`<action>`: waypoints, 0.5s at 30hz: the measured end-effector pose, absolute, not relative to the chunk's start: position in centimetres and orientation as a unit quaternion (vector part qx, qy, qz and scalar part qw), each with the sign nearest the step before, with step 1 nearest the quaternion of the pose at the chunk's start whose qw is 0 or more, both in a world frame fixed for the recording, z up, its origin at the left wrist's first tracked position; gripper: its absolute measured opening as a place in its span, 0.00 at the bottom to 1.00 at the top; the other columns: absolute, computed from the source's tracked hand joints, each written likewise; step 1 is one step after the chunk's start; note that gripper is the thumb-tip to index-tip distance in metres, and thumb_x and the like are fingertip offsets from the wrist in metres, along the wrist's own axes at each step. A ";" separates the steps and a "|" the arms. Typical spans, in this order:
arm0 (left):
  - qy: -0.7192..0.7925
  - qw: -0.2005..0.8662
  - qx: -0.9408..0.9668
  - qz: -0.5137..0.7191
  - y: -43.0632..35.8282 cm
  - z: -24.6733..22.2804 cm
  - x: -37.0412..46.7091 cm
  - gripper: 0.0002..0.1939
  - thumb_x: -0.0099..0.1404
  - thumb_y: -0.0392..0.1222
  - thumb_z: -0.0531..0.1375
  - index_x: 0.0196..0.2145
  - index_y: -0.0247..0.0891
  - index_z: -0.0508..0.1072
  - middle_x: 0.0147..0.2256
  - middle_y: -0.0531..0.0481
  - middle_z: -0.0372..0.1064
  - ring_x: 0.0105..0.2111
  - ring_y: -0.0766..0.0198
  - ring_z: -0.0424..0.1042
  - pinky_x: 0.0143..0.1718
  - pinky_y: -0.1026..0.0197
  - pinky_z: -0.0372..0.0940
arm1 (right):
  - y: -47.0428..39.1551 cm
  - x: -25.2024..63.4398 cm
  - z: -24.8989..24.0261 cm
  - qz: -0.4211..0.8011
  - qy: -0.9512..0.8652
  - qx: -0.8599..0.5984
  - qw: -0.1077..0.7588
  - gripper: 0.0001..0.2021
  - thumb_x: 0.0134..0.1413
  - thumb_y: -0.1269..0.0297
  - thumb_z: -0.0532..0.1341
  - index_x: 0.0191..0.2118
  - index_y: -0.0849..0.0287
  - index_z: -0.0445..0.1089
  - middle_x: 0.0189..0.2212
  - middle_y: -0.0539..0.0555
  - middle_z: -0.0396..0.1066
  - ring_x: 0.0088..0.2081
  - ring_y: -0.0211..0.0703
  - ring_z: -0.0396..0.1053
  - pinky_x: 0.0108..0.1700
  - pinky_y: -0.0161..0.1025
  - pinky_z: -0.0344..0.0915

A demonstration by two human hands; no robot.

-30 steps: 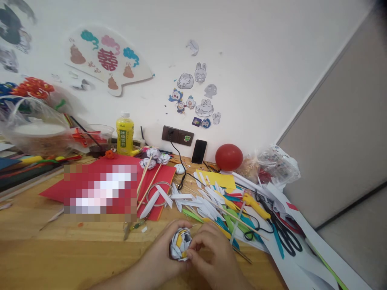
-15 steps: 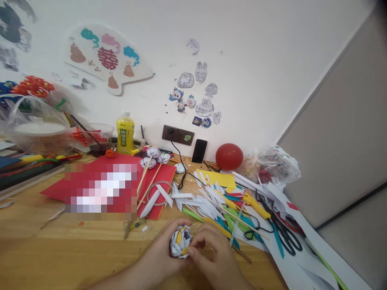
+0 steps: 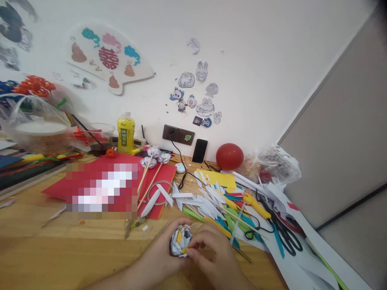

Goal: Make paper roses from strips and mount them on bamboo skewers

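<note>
A round paper flower (image 3: 180, 241), made of folded white and yellow pieces, is cupped in my left hand (image 3: 161, 249). The fingers and thumb of that hand curl around its outer side. My right hand (image 3: 213, 253) pinches at the flower's right edge, thumb and forefinger touching a yellow piece low on that side. Beyond my hands lie folded white paper strips (image 3: 208, 203), with green, yellow and blue ones among them. A yellow glue gun (image 3: 256, 204) rests on the pile to the right of them.
Black-handled scissors (image 3: 287, 237) lie on white sheets (image 3: 314, 257) at the right. Red paper (image 3: 105, 161) bears paper flowers on sticks (image 3: 152, 157). A yellow bottle (image 3: 125, 133), a phone (image 3: 200, 151) and a red balloon (image 3: 229, 156) stand near the wall.
Both hands keep their grip on the paper flower and stay almost in place. The whole view has shifted very slightly; nothing else has visibly moved.
</note>
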State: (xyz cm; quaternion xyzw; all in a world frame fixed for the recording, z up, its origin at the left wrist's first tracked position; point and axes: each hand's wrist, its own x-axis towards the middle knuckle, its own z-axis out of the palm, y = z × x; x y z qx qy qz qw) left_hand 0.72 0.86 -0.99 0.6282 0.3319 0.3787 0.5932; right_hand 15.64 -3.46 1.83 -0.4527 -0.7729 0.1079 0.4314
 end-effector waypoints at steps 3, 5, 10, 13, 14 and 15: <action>0.342 0.554 0.655 0.384 1.0 -1.3 0.6 0.26 0.41 0.29 0.58 0.41 0.40 0.64 0.37 0.50 0.68 0.37 0.56 0.69 0.38 0.59 0.64 | -3.6 15.6 1.8 0.040 -0.793 -0.455 0.403 0.03 0.53 0.69 0.60 0.28 0.57 0.68 0.25 0.49 0.69 0.29 0.39 0.66 0.30 0.34 0.60; 0.347 0.523 0.675 0.388 1.1 -1.4 0.6 0.27 0.41 0.28 0.58 0.41 0.40 0.64 0.39 0.49 0.68 0.39 0.55 0.69 0.40 0.58 0.63 | -3.7 15.6 1.7 0.017 -0.799 -0.461 0.386 0.04 0.52 0.70 0.61 0.28 0.57 0.67 0.25 0.49 0.69 0.29 0.40 0.66 0.30 0.34 0.59; 0.345 0.479 0.703 0.396 1.1 -1.7 0.6 0.26 0.41 0.27 0.57 0.40 0.41 0.66 0.39 0.48 0.68 0.40 0.54 0.69 0.41 0.57 0.64 | -3.7 15.5 1.5 -0.010 -0.808 -0.464 0.363 0.05 0.51 0.71 0.60 0.27 0.58 0.64 0.24 0.50 0.68 0.28 0.40 0.65 0.28 0.34 0.58; 0.346 0.474 0.705 0.397 1.0 -1.6 0.7 0.27 0.41 0.27 0.56 0.41 0.41 0.66 0.40 0.47 0.68 0.41 0.53 0.69 0.42 0.56 0.64 | -3.8 15.5 1.4 -0.020 -0.809 -0.464 0.360 0.05 0.53 0.70 0.58 0.27 0.58 0.63 0.24 0.50 0.67 0.28 0.40 0.64 0.27 0.34 0.57; 0.346 0.480 0.704 0.393 1.0 -1.6 0.7 0.26 0.41 0.28 0.57 0.41 0.40 0.65 0.40 0.47 0.68 0.41 0.52 0.69 0.42 0.56 0.64 | -3.8 15.5 1.4 -0.024 -0.810 -0.464 0.358 0.05 0.54 0.70 0.57 0.27 0.58 0.63 0.25 0.51 0.67 0.28 0.41 0.64 0.27 0.34 0.57; 0.346 0.490 0.700 0.388 1.0 -1.5 0.7 0.26 0.41 0.29 0.57 0.42 0.40 0.65 0.40 0.46 0.68 0.41 0.52 0.70 0.42 0.55 0.65 | -3.8 15.4 1.5 -0.030 -0.812 -0.462 0.355 0.06 0.55 0.70 0.55 0.28 0.59 0.63 0.25 0.51 0.67 0.28 0.41 0.64 0.27 0.34 0.57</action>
